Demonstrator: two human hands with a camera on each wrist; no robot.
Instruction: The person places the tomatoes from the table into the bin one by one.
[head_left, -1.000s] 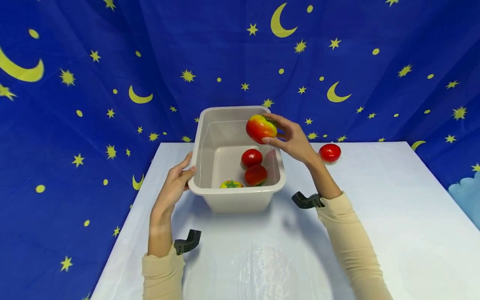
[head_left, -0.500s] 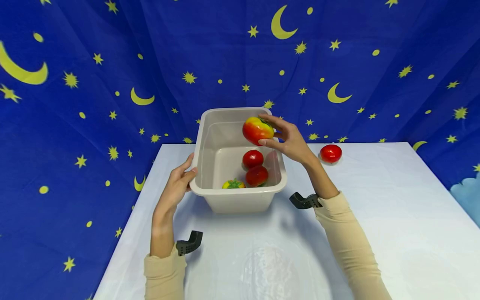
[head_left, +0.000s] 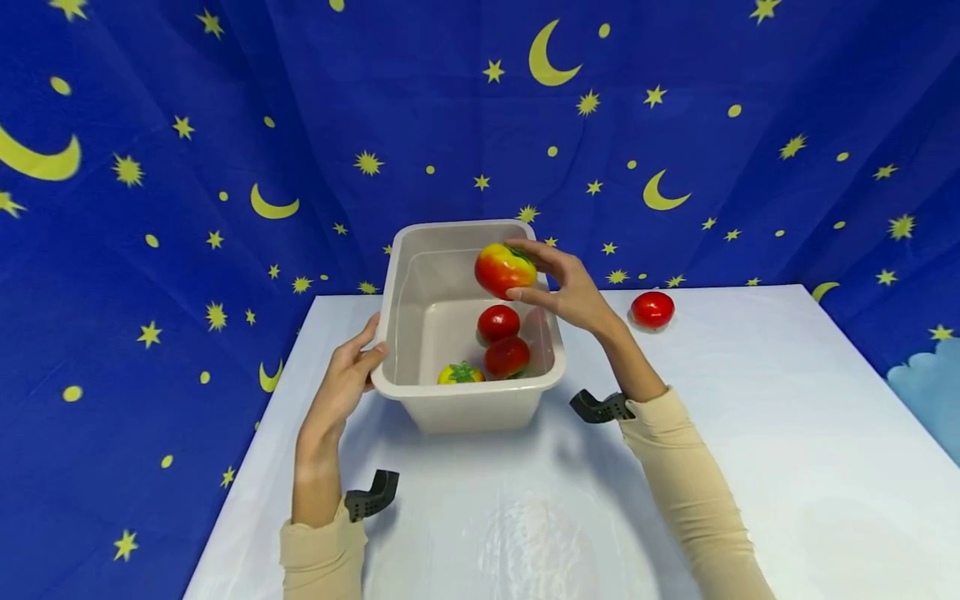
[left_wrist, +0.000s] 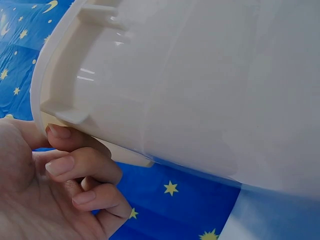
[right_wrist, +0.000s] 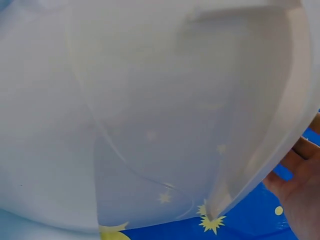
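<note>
In the head view my left hand (head_left: pixel 345 379) grips the left rim of a light grey plastic basin (head_left: pixel 465 408), with the thumb on top of the rim. The left wrist view shows curled fingers (left_wrist: pixel 80 165) under the basin's lip. My right hand (head_left: pixel 566 287) holds a round red-and-yellow fruit (head_left: pixel 501 271) with a green leafy top, thumb below and fingers above. It hangs over the basin's right side. Inside lie two red fruits (head_left: pixel 498 323) and a yellow one (head_left: pixel 459 374) with a green star-shaped top. In the right wrist view the basin's wall hides the held fruit.
Another shiny red fruit (head_left: pixel 652 310) lies on the white table (head_left: pixel 750 433), right of the basin near the back edge. A blue cloth (head_left: pixel 442 108) with yellow moons and stars hangs behind. Black mounts (head_left: pixel 372 496) stick out at both wrists.
The right hand has shifted slightly left and lower over the basin with the red-and-yellow fruit. The left hand keeps its grip on the rim. The head view has moved a little.
</note>
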